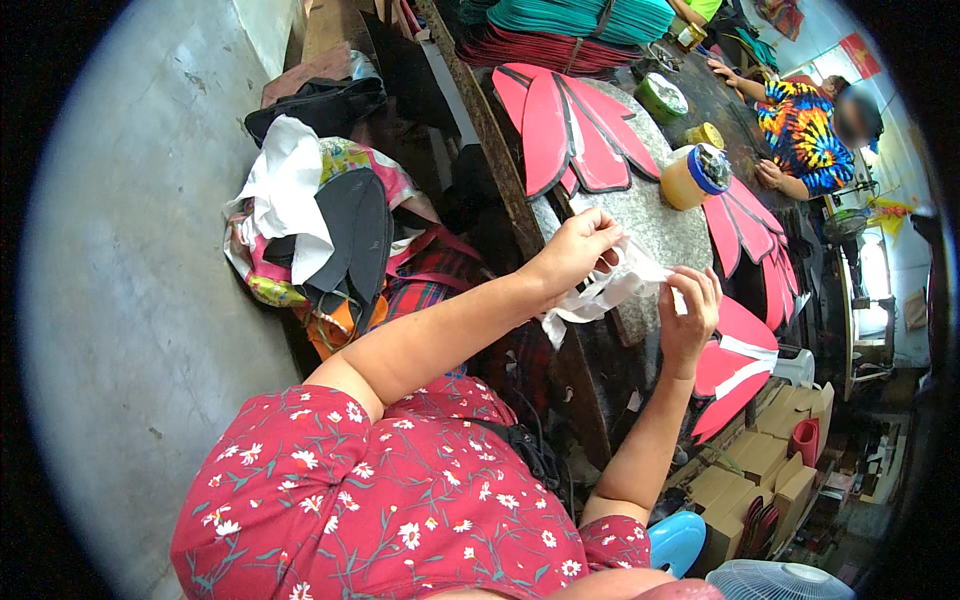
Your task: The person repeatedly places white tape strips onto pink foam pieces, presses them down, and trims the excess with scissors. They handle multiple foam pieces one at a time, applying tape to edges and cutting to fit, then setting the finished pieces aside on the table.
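Observation:
My left hand pinches a bunch of thin white strips between thumb and fingers, above the table's near edge. One strip is stretched across to my right hand, whose thumb and index finger are closed on its end. Loose ends of the bunch hang below my left hand. Beyond the hands, pink petal-shaped pieces with black edges lie overlapping on a grey round slab. More pink pieces are fanned out to the right. Nearer my right hand, another pink piece bears white strips.
A yellowish jar with a blue rim stands on the slab. Behind it are a green tub and stacked teal sheets. A co-worker in a multicoloured shirt sits across. Left is a cloth-filled bag; cardboard boxes stand lower right.

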`<move>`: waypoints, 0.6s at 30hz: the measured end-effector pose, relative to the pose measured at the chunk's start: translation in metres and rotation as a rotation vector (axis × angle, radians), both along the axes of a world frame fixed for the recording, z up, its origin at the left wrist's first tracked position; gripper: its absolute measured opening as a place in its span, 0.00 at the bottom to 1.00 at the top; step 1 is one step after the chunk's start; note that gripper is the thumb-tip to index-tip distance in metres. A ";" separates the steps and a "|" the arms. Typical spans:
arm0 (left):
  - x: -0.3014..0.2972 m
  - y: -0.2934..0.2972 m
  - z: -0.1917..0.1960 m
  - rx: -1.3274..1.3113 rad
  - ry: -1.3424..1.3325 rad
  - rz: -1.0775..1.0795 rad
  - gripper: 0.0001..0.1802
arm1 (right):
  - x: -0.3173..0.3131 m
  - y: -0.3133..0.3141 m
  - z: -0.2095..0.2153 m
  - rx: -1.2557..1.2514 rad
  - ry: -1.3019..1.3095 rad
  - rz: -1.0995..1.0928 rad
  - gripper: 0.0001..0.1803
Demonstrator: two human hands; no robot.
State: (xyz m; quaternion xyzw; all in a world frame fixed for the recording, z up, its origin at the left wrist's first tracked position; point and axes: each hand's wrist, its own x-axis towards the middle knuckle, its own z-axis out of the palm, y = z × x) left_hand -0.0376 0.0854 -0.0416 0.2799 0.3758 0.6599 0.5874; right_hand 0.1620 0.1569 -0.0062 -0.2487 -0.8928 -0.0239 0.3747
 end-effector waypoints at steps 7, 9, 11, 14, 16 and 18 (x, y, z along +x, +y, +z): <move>0.006 0.000 0.004 0.042 0.012 -0.043 0.09 | 0.009 0.013 -0.015 -0.228 0.241 0.068 0.08; 0.008 -0.001 0.003 0.079 -0.027 -0.091 0.09 | 0.013 0.014 -0.018 -0.288 0.260 0.011 0.06; 0.011 -0.003 0.001 0.051 -0.027 -0.118 0.11 | 0.015 0.013 -0.018 -0.365 0.303 -0.052 0.05; 0.026 -0.003 0.000 0.149 0.065 -0.082 0.19 | 0.013 0.011 -0.016 -0.560 0.417 -0.062 0.04; 0.030 -0.001 -0.001 0.158 0.131 -0.070 0.23 | 0.011 0.009 -0.014 -0.804 0.548 -0.030 0.05; 0.034 0.006 0.000 0.093 0.158 -0.070 0.22 | 0.007 0.007 -0.013 -0.829 0.527 -0.008 0.09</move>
